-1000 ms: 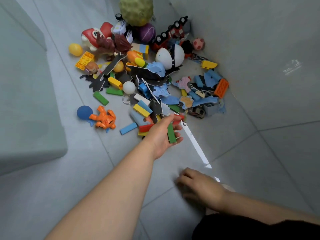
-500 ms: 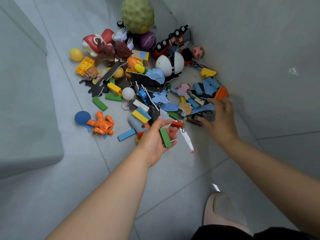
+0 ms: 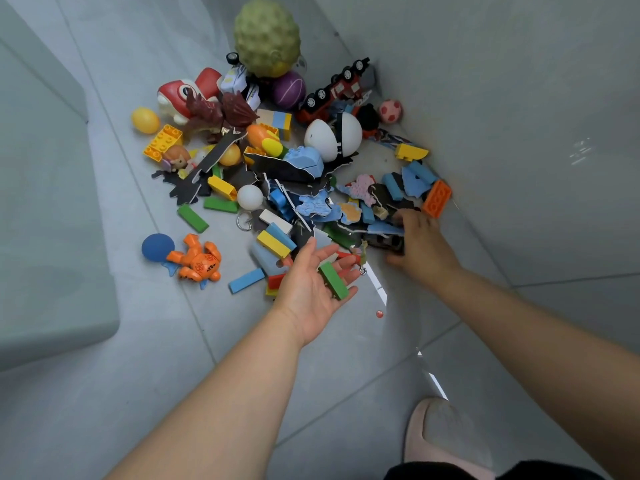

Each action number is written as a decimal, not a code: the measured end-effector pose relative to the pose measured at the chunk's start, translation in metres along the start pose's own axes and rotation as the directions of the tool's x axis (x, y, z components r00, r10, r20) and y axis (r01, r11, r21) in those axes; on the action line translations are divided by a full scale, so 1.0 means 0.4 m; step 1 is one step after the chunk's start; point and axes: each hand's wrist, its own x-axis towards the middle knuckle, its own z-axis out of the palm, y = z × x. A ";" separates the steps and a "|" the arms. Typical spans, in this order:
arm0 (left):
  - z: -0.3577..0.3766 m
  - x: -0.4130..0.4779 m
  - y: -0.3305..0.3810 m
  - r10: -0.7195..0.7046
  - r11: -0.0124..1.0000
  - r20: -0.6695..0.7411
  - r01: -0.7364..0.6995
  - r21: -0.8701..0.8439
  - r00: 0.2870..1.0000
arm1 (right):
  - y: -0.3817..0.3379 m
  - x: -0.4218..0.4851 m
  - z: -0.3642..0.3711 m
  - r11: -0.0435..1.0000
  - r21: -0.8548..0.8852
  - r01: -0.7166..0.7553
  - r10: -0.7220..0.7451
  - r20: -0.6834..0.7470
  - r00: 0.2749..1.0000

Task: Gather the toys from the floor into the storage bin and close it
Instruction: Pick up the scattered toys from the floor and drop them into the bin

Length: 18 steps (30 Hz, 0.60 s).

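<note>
Lying across the flat-spread left grip (image 3: 317,275), a green block (image 3: 333,280); right grip (image 3: 420,242) seemingly clutching a dark car (image 3: 384,241).

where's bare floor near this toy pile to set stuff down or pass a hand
Bare tile lies between the grey shape and the orange figure, and on the near side from the left hand to the slipper. Crowded: the corner from the bumpy green ball to the orange brick by the right hand.

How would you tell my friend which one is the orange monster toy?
Start at the big toy pile and go to its near left edge. The orange monster toy lies on bare floor beside a dark blue ball. Unlike the orange bricks, it has arms and legs.
</note>
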 end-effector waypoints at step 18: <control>0.091 -0.012 0.042 0.285 0.943 -0.071 -0.293 -0.159 0.956 | -0.232 -0.155 -0.089 0.852 0.506 0.135 -0.141 -0.028 0.990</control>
